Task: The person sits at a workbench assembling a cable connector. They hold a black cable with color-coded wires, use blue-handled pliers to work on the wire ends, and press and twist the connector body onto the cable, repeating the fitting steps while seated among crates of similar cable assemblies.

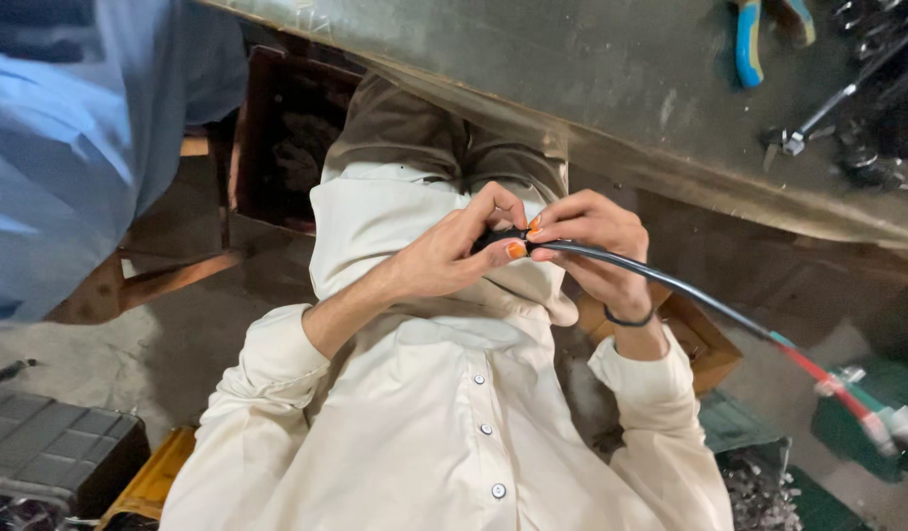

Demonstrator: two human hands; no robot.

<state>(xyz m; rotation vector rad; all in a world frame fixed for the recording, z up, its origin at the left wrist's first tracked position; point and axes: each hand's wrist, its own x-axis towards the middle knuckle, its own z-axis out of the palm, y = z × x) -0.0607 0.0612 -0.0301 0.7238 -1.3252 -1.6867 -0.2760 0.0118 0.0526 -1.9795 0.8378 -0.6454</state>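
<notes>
A person in a cream button-up shirt (444, 393) grips the end of a black cable (650, 278) with both hands over the lap, seen from a head-worn camera looking down. The left hand (449, 254) is closed narrowly on the cable's dark tip (500, 236), thumb and forefinger pinching it; the right hand (596, 246), a dark band (629, 319) on its wrist, wraps its fingers around the cable just beside, the two hands touching. Orange polish shows on the nails.

From the hands the cable runs toward 4 o'clock, changing to a red section (822, 379) with a pale end (881, 433) near green crates (867, 413). At 1 o'clock lies a grey workbench (572, 59), with blue-handled pliers (749, 44) and metal tools (837, 98) at 2 o'clock. Another person's blue sleeve (70, 138) fills 10 o'clock. A black case (51, 452) sits at 8 o'clock beside a yellow box (154, 477); a cardboard box (700, 334) lies near the right wrist.
</notes>
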